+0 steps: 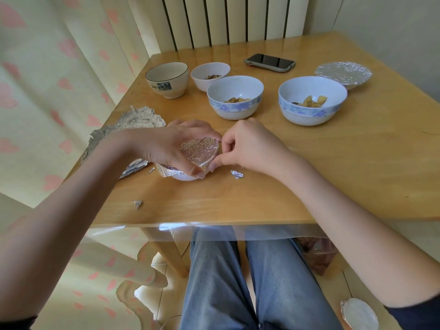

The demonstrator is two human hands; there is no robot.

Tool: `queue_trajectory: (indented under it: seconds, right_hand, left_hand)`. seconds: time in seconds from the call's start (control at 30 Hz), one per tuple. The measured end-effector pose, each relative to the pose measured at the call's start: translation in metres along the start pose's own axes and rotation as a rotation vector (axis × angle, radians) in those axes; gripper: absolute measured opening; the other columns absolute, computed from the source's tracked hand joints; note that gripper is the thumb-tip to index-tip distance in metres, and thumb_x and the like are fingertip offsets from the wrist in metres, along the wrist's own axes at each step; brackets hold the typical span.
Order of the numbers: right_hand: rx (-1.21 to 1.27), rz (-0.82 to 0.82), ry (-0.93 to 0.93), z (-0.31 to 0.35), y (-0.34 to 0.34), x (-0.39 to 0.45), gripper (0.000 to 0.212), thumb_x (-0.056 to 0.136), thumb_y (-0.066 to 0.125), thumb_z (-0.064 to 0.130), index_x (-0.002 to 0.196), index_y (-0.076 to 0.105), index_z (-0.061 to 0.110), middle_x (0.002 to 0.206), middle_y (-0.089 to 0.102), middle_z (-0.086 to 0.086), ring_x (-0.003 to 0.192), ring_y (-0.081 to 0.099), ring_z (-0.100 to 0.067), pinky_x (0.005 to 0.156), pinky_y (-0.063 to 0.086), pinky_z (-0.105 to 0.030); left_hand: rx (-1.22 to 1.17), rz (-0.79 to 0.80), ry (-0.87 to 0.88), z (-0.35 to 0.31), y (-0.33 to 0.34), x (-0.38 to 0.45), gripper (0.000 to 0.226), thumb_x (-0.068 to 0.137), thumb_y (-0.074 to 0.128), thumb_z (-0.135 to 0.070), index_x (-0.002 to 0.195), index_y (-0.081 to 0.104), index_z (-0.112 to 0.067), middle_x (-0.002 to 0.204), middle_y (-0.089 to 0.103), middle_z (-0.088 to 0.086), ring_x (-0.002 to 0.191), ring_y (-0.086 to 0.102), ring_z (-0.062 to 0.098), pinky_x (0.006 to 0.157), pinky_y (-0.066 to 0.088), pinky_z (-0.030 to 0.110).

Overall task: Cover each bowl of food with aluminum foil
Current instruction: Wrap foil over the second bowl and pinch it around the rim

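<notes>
Nearest the viewer, below the worktop (pixel 262 201) edge, are the person's blue-jeaned legs (pixel 238 282), and a foil-wrapped round thing (pixel 359 315) lies low at the right by the right sleeve. On the worktop, a small foil scrap (pixel 137 203) sits on the near side of the small white bowl (pixel 185 177), and another scrap (pixel 237 174) lies just to that bowl's right. The small white bowl itself stands toward the near left of the worktop with a sheet of foil (pixel 198 151) over its top and folded down its side. The left hand (pixel 171 146) curls over the bowl from the left, its grip clamped on the foil-covered rim, fingers wrapped round the far edge and thumb at the near edge. The right hand (pixel 245 146) meets it from the right, its grip pinched together on the foil at the bowl's right rim. To the bowl's left, crumpled foil sheets (pixel 133 125) hang over the worktop's left edge. Beyond the bowl stand two blue-patterned bowls, one (pixel 235 97) directly behind it and one (pixel 312 100) farther right, both open and holding yellowish food pieces. Farther back are a plain white bowl (pixel 210 76) with some food and, to its left, a cream bowl with a printed band (pixel 167 79). Far right of the small white bowl sits a bowl already covered with foil (pixel 343 73), and a dark phone (pixel 269 62) lies at the back.
</notes>
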State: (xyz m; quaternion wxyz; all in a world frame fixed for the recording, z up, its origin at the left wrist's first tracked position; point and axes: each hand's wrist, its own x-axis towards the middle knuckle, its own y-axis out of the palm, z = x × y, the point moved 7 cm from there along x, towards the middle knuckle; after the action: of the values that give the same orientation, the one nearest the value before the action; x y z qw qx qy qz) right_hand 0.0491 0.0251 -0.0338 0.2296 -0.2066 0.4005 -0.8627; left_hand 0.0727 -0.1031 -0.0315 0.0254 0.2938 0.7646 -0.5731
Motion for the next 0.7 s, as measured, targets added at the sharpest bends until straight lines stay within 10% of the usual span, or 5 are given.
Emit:
queue_trajectory:
  seconds: [0.2, 0.7]
  right_hand:
    - [-0.093, 0.155, 0.011, -0.002, -0.001, 0.012, 0.052, 0.053, 0.082, 0.059, 0.052, 0.059, 0.012, 0.045, 0.057, 0.004, 0.039, 0.043, -0.008, 0.045, 0.034, -0.023]
    - [-0.093, -0.103, -0.014, 0.010, 0.000, -0.031, 0.038, 0.068, 0.071, 0.063, 0.081, 0.062, 0.028, 0.059, 0.053, 0.012, 0.065, 0.053, -0.006, 0.055, 0.039, -0.024]
  left_hand:
    - [-0.021, 0.014, -0.018, -0.001, -0.001, 0.000, 0.080, 0.051, 0.066, -0.071, 0.125, 0.034, -0.070, 0.140, 0.026, -0.033, 0.140, 0.015, 0.009, 0.118, 0.016, 0.050]
    - [-0.016, -0.024, -0.060, -0.002, -0.002, -0.004, 0.073, 0.051, 0.066, -0.077, 0.114, 0.029, -0.077, 0.140, 0.030, -0.028, 0.137, 0.025, 0.013, 0.115, 0.026, 0.049]
